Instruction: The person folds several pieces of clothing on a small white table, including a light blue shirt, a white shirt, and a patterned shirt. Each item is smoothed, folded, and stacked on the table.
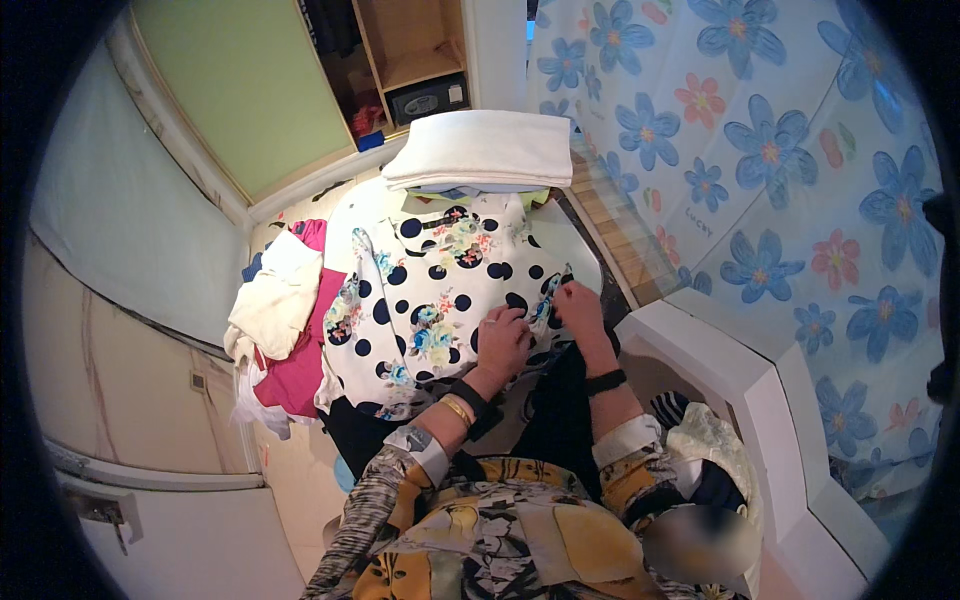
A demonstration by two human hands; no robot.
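A white shirt (442, 300) with dark polka dots and printed flowers lies spread on a rounded white surface (346, 214) before me. At its right edge, my right hand (579, 311) pinches a bunched part of the patterned cloth. My left hand (502, 341) rests on the lower right of the shirt, fingers bent against the fabric. Its fingertips are partly hidden, so whether cloth is pinched there is unclear. The collar end points away from me, and the left sleeve area hangs toward the near edge.
Behind the shirt sits a folded white cloth (480, 146) on other folded clothes. Cream garments (277, 300) and a magenta cloth (296, 375) are heaped at the left. A floral curtain (757, 165) hangs on the right, above a white ledge (697, 337). A safe (427, 97) stands in the cabinet.
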